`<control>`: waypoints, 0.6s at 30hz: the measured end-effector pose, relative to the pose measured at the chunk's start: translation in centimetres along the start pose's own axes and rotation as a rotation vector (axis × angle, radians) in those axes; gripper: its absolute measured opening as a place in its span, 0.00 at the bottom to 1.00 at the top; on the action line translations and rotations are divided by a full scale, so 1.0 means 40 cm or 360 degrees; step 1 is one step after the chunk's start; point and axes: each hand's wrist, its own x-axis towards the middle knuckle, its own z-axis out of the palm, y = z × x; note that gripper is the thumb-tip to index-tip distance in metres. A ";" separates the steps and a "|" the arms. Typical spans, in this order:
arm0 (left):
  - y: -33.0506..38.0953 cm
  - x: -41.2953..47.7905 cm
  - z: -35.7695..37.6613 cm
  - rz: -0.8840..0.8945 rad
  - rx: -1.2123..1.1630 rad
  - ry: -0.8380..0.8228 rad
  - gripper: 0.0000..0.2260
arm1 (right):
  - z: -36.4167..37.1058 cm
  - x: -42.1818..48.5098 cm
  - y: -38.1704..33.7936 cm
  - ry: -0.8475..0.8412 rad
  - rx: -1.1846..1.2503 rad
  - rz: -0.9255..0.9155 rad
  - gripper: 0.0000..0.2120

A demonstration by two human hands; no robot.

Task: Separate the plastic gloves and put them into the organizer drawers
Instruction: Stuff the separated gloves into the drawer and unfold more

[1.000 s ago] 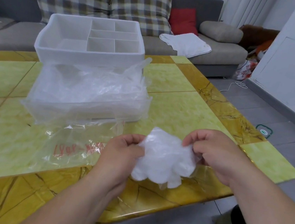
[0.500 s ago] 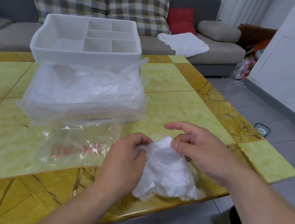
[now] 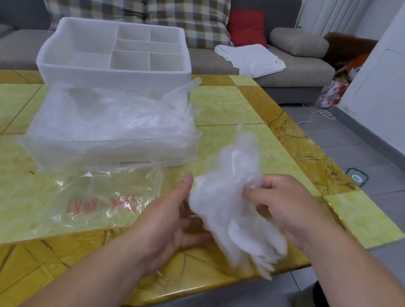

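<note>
A bunch of thin white plastic gloves (image 3: 230, 207) hangs above the table's near edge, blurred by motion. My right hand (image 3: 284, 205) pinches its upper part between thumb and fingers. My left hand (image 3: 171, 220) lies palm up under the bunch, thumb raised, fingers loosely spread beneath the plastic. The white organizer (image 3: 55, 61) with several compartments on top stands at the back left. In front of it its clear drawer (image 3: 45, 153) is pulled out, filled with crumpled clear gloves (image 3: 124, 121).
An empty clear bag with red lettering (image 3: 100, 202) lies flat on the yellow-green table (image 3: 227, 100) left of my hands. A grey sofa (image 3: 306, 71) with checked cushions and a white cloth (image 3: 252, 58) runs behind. Grey floor lies to the right.
The glove bunch has been lifted and spread upward. My left hand let go of its grip and turned palm up under it. My right hand now pinches the bunch.
</note>
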 end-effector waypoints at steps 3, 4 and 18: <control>0.012 -0.008 0.007 0.0064 -0.0048 -0.0066 0.28 | 0.007 0.007 0.012 0.0134 -0.0116 0.0094 0.15; 0.014 -0.014 0.011 0.0091 -0.0036 -0.0119 0.26 | 0.011 0.009 0.014 0.0137 -0.0113 0.0104 0.15; -0.016 0.014 -0.001 0.0238 0.0412 0.0396 0.04 | 0.043 0.002 0.026 0.0278 -0.0573 -0.0282 0.20</control>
